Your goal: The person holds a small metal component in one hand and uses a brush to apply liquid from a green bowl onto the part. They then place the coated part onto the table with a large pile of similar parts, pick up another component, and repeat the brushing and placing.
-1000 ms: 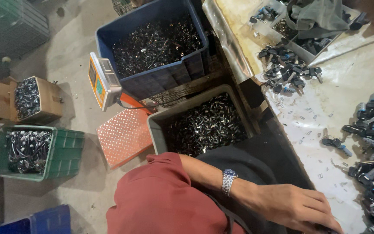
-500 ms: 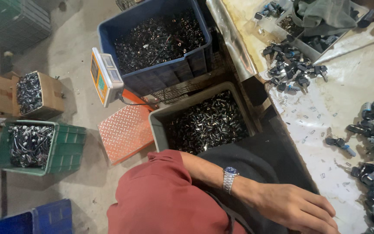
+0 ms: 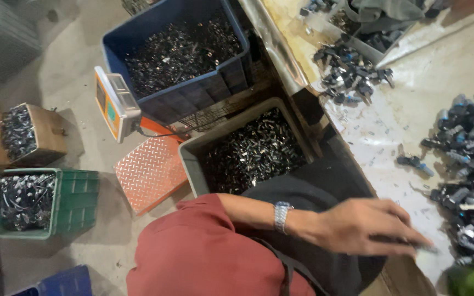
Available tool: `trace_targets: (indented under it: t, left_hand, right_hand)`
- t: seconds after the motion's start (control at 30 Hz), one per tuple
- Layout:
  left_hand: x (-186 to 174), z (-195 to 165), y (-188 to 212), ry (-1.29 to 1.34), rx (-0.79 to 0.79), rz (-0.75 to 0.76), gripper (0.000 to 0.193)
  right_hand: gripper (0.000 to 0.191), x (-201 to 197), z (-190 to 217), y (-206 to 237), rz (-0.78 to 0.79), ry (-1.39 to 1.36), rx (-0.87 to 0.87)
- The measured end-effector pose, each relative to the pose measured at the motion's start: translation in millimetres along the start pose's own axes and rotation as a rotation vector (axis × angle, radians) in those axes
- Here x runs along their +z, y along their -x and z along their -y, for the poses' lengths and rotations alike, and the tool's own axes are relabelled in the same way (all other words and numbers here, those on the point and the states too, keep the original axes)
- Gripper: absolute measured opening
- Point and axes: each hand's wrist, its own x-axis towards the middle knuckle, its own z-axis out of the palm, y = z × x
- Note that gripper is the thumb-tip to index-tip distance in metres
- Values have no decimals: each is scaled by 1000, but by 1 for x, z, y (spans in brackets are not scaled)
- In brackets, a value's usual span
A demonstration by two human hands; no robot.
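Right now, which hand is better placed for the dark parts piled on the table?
Left, probably: the left hand is stretched over the table edge, fingertips near the dark parts; the right hand is out of view.

sleeve red | scale plate orange, diamond-patterned | crate green | bin blue

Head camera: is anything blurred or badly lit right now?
Head view: the hand reaching over the table is motion-smeared at the fingertips; the heap of small dark parts is soft; the floor corner at upper left is dim; no harsh glare.
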Motion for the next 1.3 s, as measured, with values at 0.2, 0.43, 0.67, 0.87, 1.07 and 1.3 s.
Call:
trace_targets:
  t: [0.2,0.43,0.67,0.87,1.07,1.3]
  left_hand:
    - [-2,-3,-8,65,-132,6,28]
    - [17,9,-20,34,-62,51,37]
    - [21,2,-29,49,-114,58,36]
    - [21,8,-31,40,-102,53,36]
    - [26,9,-27,55,-98,63,36]
    - [-21,22,-15,-297,-232,-63,32]
  right_hand:
    - [26,-35,50,14,-99,-145,-7]
    - [26,-53,56,32,-167,-84,-49]
    - [27,-39,70,34,-232,49,-112]
    - [28,-49,72,27,-291,117,-195]
    - [30,-59,69,28,-239,183,-220]
    - [41,-72,89,4,-342,391,-516]
